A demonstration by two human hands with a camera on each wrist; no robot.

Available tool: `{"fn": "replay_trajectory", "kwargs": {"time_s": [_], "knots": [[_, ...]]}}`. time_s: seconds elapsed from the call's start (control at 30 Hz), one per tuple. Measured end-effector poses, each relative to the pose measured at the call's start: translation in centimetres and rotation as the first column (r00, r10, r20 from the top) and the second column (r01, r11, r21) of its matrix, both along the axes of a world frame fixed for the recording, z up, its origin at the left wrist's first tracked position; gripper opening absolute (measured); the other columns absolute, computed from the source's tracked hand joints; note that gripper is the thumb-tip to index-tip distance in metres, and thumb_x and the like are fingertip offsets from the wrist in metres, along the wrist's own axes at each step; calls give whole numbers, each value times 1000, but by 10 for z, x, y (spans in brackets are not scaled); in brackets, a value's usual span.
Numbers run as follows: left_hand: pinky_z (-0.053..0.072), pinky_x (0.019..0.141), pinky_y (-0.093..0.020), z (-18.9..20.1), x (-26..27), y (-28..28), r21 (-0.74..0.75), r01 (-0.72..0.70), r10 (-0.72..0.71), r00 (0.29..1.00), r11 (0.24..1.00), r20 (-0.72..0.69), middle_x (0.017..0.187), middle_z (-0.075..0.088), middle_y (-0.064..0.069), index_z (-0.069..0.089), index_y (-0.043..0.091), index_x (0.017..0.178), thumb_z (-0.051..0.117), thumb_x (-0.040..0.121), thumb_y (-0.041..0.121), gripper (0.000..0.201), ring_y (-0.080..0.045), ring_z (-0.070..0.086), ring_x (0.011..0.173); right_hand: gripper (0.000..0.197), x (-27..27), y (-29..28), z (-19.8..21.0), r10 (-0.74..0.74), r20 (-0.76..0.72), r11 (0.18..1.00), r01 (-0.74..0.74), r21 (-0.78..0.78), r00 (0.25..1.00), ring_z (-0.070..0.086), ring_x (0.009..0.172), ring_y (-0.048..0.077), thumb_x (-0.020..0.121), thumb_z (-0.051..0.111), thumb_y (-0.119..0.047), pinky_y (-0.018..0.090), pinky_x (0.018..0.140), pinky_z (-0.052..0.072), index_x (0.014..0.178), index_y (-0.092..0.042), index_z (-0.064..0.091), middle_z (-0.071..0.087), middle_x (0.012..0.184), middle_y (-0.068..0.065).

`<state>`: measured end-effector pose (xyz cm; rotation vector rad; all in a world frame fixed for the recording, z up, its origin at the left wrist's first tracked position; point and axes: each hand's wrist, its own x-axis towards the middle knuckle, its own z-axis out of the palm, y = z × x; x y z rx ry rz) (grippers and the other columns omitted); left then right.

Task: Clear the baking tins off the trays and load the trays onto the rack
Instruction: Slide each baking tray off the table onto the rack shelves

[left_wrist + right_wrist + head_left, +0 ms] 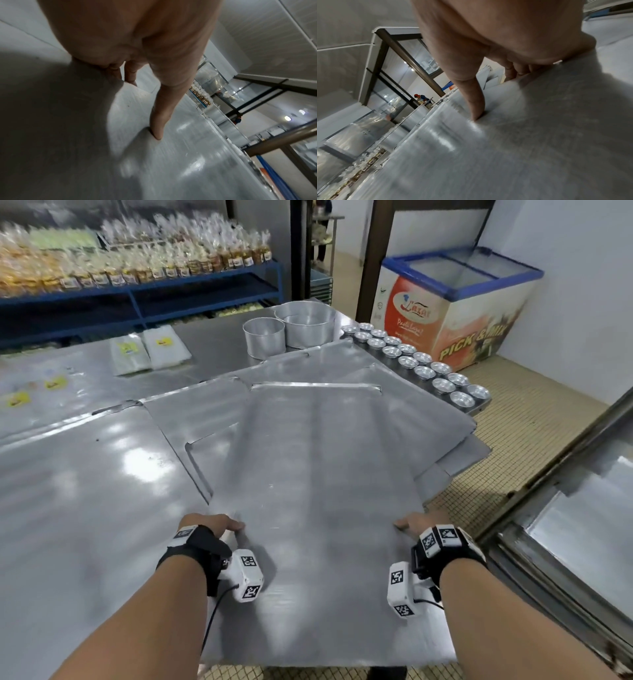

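both hands [212, 527] [411, 522] gripping top tray [318, 474]

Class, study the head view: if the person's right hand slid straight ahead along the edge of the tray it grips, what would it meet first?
Probably the skewed trays jutting out beneath the top tray, ahead of the right hand; the small tins lie further on. Depth is uncertain.

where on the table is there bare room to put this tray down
Bare steel lies left of the held tray, from the near table edge up to the plastic bags. The far right is crowded: overlapping trays, two round baking tins, and rows of small tins along the right edge.
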<state>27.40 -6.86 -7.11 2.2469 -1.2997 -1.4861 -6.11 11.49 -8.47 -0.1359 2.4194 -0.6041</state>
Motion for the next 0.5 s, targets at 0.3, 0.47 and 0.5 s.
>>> {"fn": "replay_trajectory", "kwargs": {"time_s": [0.3,0.47,0.5], "knots": [[59,78,-47,-12,28,17,4,42,-42,999,999,30,85,72,-20,61,5,103,95,55,41,70,-38,71,74,65,35,32,-11,-148,91,985,156,-80,985,62,104,34,76,84,-22,33,84,44,126,8,58,63,127,20],[55,88,-50,-10,29,37,-36,-62,63,998,997,7,93,70,-18,64,-2,100,95,56,34,65,-40,68,83,58,48,53,-7,-189,128,965,208,-157,974,59,119,33,79,81,-27,33,87,49,125,2,61,62,129,18],[55,89,-51,-11,28,42,-51,-75,76,997,996,9,93,70,-19,63,-3,97,95,57,34,63,-40,67,84,58,50,59,-7,-200,132,961,220,-166,971,60,118,33,78,82,-26,33,86,49,124,2,62,63,128,18]]}}
